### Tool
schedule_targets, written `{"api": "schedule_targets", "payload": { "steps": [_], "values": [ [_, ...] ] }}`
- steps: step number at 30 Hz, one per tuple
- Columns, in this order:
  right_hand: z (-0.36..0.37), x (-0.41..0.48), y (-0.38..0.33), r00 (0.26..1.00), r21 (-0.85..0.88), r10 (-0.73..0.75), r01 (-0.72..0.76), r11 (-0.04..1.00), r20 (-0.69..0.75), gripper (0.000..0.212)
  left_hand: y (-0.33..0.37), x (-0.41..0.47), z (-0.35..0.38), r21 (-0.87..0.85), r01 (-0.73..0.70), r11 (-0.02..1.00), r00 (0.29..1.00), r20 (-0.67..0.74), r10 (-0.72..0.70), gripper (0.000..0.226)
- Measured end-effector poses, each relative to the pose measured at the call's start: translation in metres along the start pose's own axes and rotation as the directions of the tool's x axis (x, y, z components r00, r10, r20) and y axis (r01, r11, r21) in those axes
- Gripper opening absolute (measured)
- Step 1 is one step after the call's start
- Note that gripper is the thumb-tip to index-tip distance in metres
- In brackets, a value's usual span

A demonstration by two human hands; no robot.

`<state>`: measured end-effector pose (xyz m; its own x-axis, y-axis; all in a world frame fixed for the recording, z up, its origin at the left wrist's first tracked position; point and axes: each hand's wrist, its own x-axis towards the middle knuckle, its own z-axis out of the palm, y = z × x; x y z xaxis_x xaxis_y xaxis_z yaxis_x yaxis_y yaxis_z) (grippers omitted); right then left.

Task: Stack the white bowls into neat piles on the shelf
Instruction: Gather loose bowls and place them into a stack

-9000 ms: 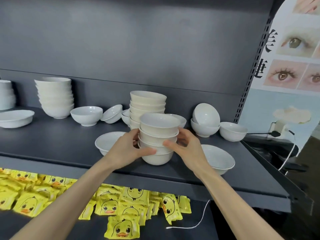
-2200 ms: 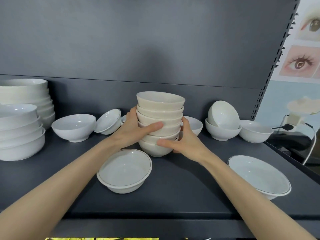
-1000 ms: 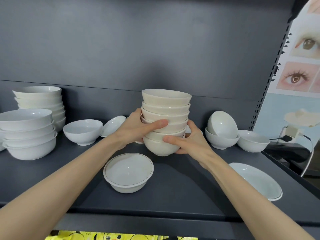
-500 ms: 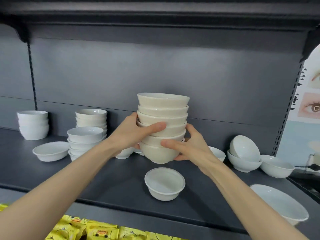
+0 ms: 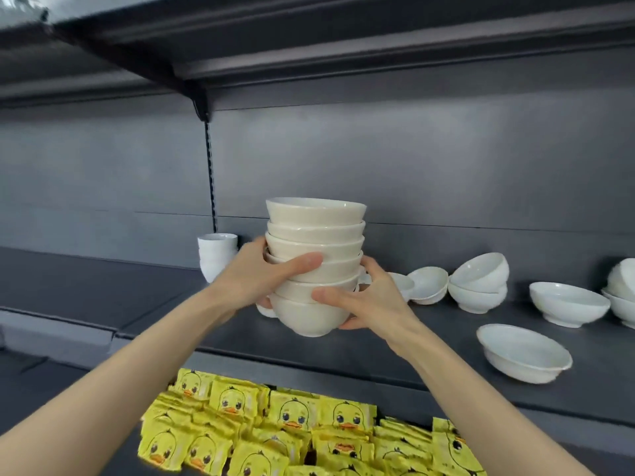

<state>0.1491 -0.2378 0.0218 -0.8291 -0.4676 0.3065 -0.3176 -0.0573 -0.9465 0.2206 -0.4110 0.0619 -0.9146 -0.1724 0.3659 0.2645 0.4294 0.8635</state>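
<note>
The stack of cream bowls [image 5: 314,266] is in the air over the front part of the shelf [image 5: 395,352], gripped on both sides and roughly upright. Its foot looks clear of the board, though contact cannot be ruled out. Half a second ago it hung over a single gold-rimmed bowl, with low white piles to its left. Now it has travelled leftward along the shelf. That bowl and those piles are no longer seen, and a small white stack [image 5: 216,255] stands just behind it by the slotted upright [image 5: 210,173].

The left hand [image 5: 261,280] wraps the stack's left side, thumb laid across the front at about mid-height, fingers hidden behind. The right hand [image 5: 367,304] cups the lower right, thumb along the front of the second bowl from the bottom, fingertips curled under the lowest one. Both forearms reach up from the bottom corners.

The loose white bowls [image 5: 479,283] now sit well to the right, with a shallow bowl [image 5: 524,353] nearest the shelf edge. Yellow duck packets [image 5: 292,431] lie below the shelf, and an upper shelf [image 5: 309,39] has come into view overhead.
</note>
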Motion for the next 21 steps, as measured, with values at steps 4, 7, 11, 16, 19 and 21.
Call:
{"api": "schedule_targets", "payload": {
  "steps": [4, 7, 11, 16, 19, 21],
  "values": [
    [0.055, 0.025, 0.001, 1.000, 0.010, 0.021, -0.021, 1.000, 0.024, 0.075, -0.022, 0.003, -0.053, 0.007, 0.011, 1.000, 1.000, -0.017, -0.011, 0.035],
    [0.089, 0.051, 0.009, 0.999, 0.008, 0.025, -0.025, 1.000, 0.038, 0.082, -0.042, 0.012, -0.085, 0.000, 0.007, 1.000, 1.000, -0.018, -0.007, 0.021],
    [0.125, 0.089, 0.026, 0.999, 0.006, 0.026, -0.027, 1.000, 0.047, 0.080, -0.075, 0.034, -0.121, 0.011, 0.022, 1.000, 0.999, -0.026, -0.021, 0.022],
    [0.165, 0.145, 0.055, 0.994, 0.040, 0.065, -0.068, 0.997, 0.090, 0.078, -0.124, 0.074, -0.162, 0.021, 0.057, 0.998, 0.997, -0.044, -0.056, 0.039],
    [0.187, 0.180, 0.071, 0.990, 0.042, 0.099, -0.104, 0.994, 0.104, 0.079, -0.150, 0.099, -0.185, 0.025, 0.092, 0.995, 0.995, -0.048, -0.091, 0.041],
    [0.200, 0.200, 0.081, 0.989, 0.029, 0.104, -0.108, 0.994, 0.107, 0.082, -0.169, 0.114, -0.198, 0.025, 0.100, 0.995, 0.994, -0.044, -0.099, 0.039]
  ]
}}
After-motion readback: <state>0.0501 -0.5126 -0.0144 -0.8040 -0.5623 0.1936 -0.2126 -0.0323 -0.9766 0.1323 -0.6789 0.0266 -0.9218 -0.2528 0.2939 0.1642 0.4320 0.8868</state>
